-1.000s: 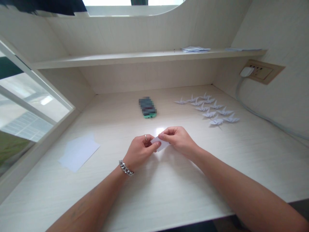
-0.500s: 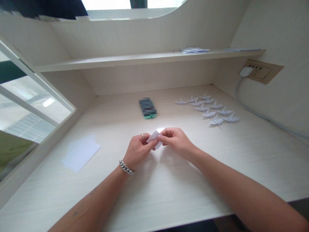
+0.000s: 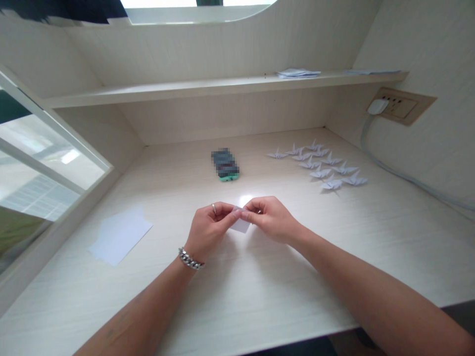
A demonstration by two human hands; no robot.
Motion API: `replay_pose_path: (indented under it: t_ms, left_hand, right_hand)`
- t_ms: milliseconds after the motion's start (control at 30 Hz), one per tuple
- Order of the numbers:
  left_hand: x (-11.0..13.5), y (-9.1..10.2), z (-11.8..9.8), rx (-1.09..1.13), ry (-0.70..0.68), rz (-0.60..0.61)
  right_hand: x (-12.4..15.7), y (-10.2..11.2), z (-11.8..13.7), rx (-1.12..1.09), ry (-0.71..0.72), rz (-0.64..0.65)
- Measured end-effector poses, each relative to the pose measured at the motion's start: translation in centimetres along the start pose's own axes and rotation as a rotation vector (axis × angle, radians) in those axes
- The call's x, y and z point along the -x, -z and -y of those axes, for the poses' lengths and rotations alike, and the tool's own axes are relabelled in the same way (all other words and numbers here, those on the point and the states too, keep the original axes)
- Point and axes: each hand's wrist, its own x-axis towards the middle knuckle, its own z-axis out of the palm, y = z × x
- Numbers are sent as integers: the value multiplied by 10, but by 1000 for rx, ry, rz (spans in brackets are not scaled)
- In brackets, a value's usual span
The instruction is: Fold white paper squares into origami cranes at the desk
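Note:
A small folded piece of white paper (image 3: 242, 226) is pinched between both hands, just above the desk. My left hand (image 3: 211, 225), with a ring and a chain bracelet, closes thumb and fingers on its left side. My right hand (image 3: 272, 217) grips the upper right part, its thumb almost meeting the left thumb. The fingers hide the paper's upper edge. Several white paper cranes (image 3: 331, 185) stand in rows at the back right. Sheets of white paper (image 3: 120, 235) lie to the left of my left hand.
A dark, blurred-out phone-like object (image 3: 225, 164) with a green edge lies behind my hands. Above runs a shelf (image 3: 166, 91) carrying a stack of papers (image 3: 298, 73). On the right wall, a white plug sits in a socket (image 3: 404, 106), its cable (image 3: 399, 174) trailing down.
The paper has turned between my fingers, so its lower part now points down toward me. Both thumbs have come together at its top. The view has shifted slightly.

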Motion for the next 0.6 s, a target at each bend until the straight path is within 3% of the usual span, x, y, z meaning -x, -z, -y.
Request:
replay_pose_path:
  t_ms: [600]
  left_hand:
    - [-1,0,3,41,44,-93]
  right_hand:
    - [0,-5,-7,-57,95,11]
